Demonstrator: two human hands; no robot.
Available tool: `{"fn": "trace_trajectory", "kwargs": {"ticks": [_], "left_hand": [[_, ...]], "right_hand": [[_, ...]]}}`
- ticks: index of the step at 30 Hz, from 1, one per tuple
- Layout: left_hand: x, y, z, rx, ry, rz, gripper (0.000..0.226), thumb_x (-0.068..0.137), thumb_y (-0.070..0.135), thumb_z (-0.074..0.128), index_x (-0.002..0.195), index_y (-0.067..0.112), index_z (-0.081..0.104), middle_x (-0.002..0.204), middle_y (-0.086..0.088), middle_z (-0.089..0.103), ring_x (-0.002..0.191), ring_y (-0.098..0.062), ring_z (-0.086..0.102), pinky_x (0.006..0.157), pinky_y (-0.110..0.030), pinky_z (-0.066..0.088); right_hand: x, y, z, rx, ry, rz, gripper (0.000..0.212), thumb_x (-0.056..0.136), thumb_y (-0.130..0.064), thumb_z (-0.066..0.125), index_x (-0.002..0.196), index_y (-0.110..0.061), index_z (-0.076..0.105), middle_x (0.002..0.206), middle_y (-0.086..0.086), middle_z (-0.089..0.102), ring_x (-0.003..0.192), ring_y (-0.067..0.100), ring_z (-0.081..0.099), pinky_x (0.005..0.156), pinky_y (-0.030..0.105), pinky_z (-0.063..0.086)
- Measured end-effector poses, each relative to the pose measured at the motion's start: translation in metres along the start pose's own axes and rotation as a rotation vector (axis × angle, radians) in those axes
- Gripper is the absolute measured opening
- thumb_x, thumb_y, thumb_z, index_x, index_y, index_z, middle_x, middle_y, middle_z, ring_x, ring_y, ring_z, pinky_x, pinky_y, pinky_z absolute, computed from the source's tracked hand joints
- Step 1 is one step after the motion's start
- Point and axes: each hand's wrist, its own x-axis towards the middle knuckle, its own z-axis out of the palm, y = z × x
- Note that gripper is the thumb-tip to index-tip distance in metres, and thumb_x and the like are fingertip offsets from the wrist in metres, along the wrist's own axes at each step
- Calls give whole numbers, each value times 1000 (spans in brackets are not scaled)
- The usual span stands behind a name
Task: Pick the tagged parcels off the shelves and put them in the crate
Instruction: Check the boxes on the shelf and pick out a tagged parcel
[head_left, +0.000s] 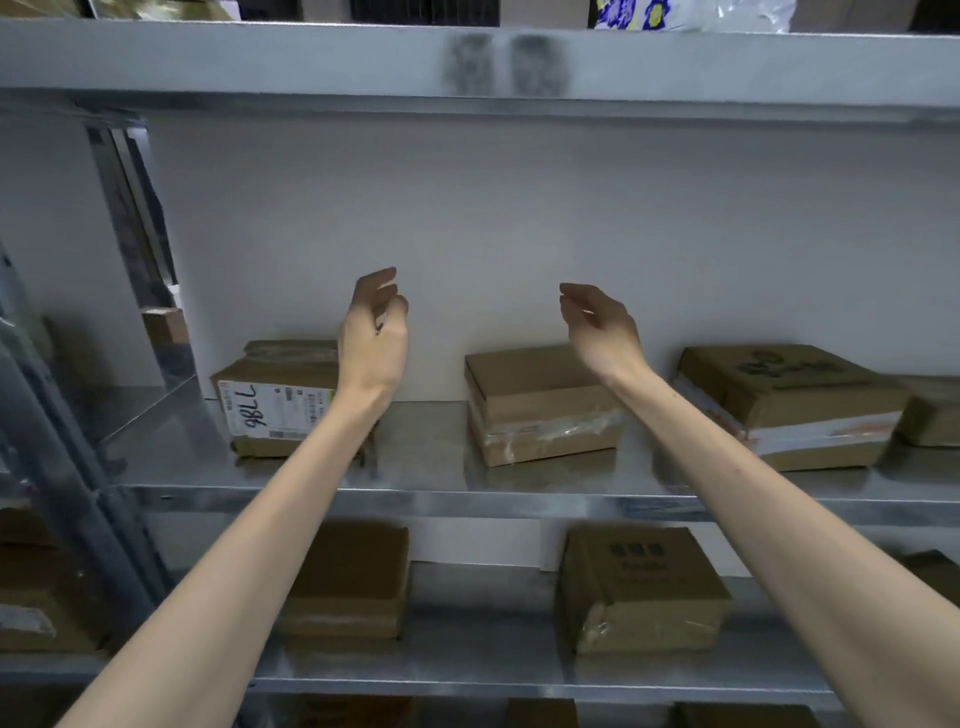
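Both bare arms reach up in front of the middle shelf, a grey metal board with a pale wall behind it. The left hand hangs in the air with its fingers loosely curled and its thumb near them, and it holds nothing. The right hand is raised at about the same height, palm turned inward, fingers also loosely bent and empty. The two hands are well apart. Four cardboard parcels sit on this shelf. At the left is the labelled box, with a white sticker on its front face and dark handwriting on it. The left wrist crosses the right end of this box in the view, and it is hard to say whether it touches the cardboard. Below and between the hands lies the taped box, with clear tape round its lower half. To its right sits the printed box, with a white band along its side, and just beside that the small box at the frame edge. On the lower shelf stand the plain box and the dented box, well apart.
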Motion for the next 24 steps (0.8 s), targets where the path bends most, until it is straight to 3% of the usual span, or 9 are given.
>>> {"fn": "trace_trajectory", "kwargs": {"ticks": [3,6,10,13,15,17,19,21,24], "left_hand": [[-8,-2,26,41,-66,-41,40,93,27,47,131,20,55,125,-2,62,119,-14,57,97,-25,43],[-16,-9,48,119,-102,-107,37,99,14,45,136,19,52,134,-7,59,124,-20,54,92,-24,39],[-28,-24,64,187,-132,-299,43,98,14,38,138,22,51,136,-10,57,119,-31,56,100,-36,46],[-38,-28,71,177,-107,-447,46,98,11,32,139,18,52,131,-6,54,102,-27,60,89,-43,56],[-42,-28,73,177,-123,-541,48,97,6,28,135,18,56,130,-2,53,110,-27,58,80,-40,58],[-47,-30,74,148,-152,-623,49,93,7,29,126,23,62,131,-3,60,116,-30,59,88,-46,57],[-50,-32,74,120,-167,-661,45,92,10,31,115,26,66,121,-6,68,108,-31,64,91,-50,56],[-52,-29,75,98,-165,-671,42,96,10,32,112,27,67,111,-6,71,102,-30,66,84,-45,59],[-52,-27,75,41,-156,-674,43,99,7,29,117,24,65,102,-6,71,91,-25,67,61,-32,56]], "right_hand": [[2,25,-21,-45,-28,37,37,103,-27,41,136,-22,57,135,0,60,122,16,56,98,28,44],[3,46,-35,-91,-49,91,38,104,-26,39,138,-20,55,139,3,58,127,21,54,105,37,45],[2,66,-46,-115,-95,198,41,105,-23,33,143,-15,49,144,8,53,130,27,51,109,43,42],[0,72,-49,-20,-161,367,42,106,-22,29,141,-12,51,129,12,60,116,30,59,102,48,50],[-3,75,-49,55,-225,454,40,106,-18,28,125,-9,62,119,15,65,103,29,63,94,43,54],[-6,77,-49,140,-267,503,37,105,-19,31,101,-12,67,109,12,69,91,24,66,85,39,56],[-8,80,-50,220,-282,537,33,104,-22,36,93,-14,67,100,10,72,87,24,67,79,38,58],[-7,83,-51,254,-291,548,31,103,-25,40,92,-15,66,98,8,72,87,24,68,74,37,58],[-4,87,-52,272,-295,568,28,102,-28,43,94,-15,67,99,8,73,87,24,69,71,36,59]]}}
